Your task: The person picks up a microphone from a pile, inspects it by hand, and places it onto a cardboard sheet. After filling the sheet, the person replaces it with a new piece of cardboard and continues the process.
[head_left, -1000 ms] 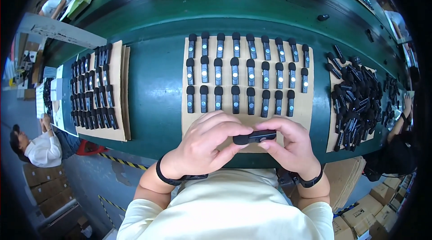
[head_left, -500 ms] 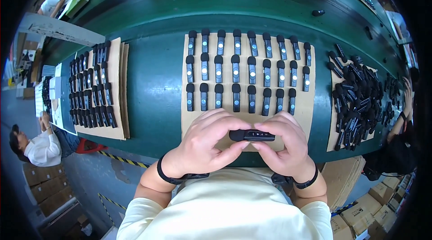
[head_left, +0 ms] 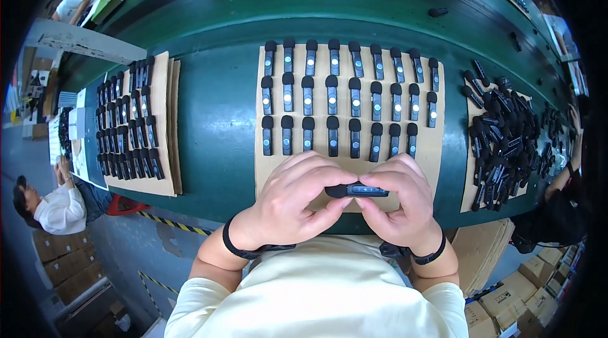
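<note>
A black clip-on microphone (head_left: 372,191) with a foam tip lies sideways between my two hands, foam end to the left. My left hand (head_left: 294,198) pinches its foam end between thumb and forefinger. Thumb and fingers of my right hand (head_left: 405,202) are closed round the body end. Just beyond my hands, a cardboard sheet (head_left: 424,157) carries rows of similar microphones, foam tips pointing away from me. The nearest row (head_left: 332,138) stops short of the sheet's right edge, and small round light marks show on the bodies.
To the right, a heap of loose microphones (head_left: 503,141) covers another cardboard sheet. Stacked cardboard on the left (head_left: 166,167) holds more rows. Across the green table (head_left: 218,122), a dark piece (head_left: 437,12) lies on a green strip. Another person (head_left: 60,205) sits at far left; a co-worker's arm (head_left: 560,179) shows at right.
The held microphone has rolled slightly in my fingers, showing more of its side. On the far strip, the dark piece has shifted left. At right, the co-worker's hand has moved.
</note>
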Available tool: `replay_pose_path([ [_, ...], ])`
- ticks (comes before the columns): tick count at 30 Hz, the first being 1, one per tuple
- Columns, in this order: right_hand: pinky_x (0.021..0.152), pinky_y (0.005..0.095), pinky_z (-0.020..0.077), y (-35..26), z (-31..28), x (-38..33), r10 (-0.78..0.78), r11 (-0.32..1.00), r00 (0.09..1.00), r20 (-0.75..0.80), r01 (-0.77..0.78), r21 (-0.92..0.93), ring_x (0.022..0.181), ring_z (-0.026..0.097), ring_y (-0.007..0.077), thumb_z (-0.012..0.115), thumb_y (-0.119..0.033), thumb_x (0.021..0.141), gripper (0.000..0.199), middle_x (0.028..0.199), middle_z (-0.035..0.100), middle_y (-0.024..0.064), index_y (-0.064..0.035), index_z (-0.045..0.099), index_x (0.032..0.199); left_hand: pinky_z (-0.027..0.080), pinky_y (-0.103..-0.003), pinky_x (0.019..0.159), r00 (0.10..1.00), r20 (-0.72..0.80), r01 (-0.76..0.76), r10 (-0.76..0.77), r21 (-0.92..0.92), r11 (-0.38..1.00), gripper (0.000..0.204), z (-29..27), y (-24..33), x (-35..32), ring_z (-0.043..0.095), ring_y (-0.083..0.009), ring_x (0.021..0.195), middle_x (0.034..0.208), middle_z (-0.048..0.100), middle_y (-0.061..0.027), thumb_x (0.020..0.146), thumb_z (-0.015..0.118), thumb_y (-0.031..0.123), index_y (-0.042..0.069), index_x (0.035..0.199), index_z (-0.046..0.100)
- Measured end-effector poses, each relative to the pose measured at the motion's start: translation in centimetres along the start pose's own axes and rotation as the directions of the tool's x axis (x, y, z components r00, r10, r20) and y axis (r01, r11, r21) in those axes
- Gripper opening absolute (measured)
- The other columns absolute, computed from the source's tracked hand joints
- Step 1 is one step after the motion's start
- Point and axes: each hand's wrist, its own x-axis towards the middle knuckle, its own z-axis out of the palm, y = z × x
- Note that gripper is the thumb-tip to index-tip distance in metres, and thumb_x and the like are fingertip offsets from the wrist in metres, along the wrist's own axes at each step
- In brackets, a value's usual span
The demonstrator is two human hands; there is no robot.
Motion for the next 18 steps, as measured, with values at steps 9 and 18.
replay_pose_path([
  [9,0.067,0.0350,0.0448,0.0,-0.1,0.2,-0.035,0.999,0.999,-0.009,0.035,-0.006,0.077,0.063,0.0247,0.078,0.000,0.074,0.039,0.096,0.068,0.0088,-0.0061,0.064,0.109,0.051,-0.038,0.076,0.998,-0.034,0.052,-0.052,0.003,0.999,0.028,0.4,-0.4,0.1,0.065,-0.0288,0.085,0.097,0.068,-0.0135,0.077,0.075,0.003,-0.001,0.103,0.065],
  [18,0.074,0.0351,0.0502,0.1,-1.1,-0.9,0.065,0.998,0.997,-0.031,-0.064,0.020,0.084,0.065,0.0268,0.074,0.004,0.077,0.028,0.097,0.068,0.0139,-0.0011,0.063,0.102,0.051,-0.038,0.083,0.994,0.061,0.092,-0.095,0.050,0.995,0.026,0.9,-0.7,0.3,0.065,-0.0292,0.095,0.105,0.066,-0.0143,0.078,0.075,0.002,0.002,0.101,0.065],
])
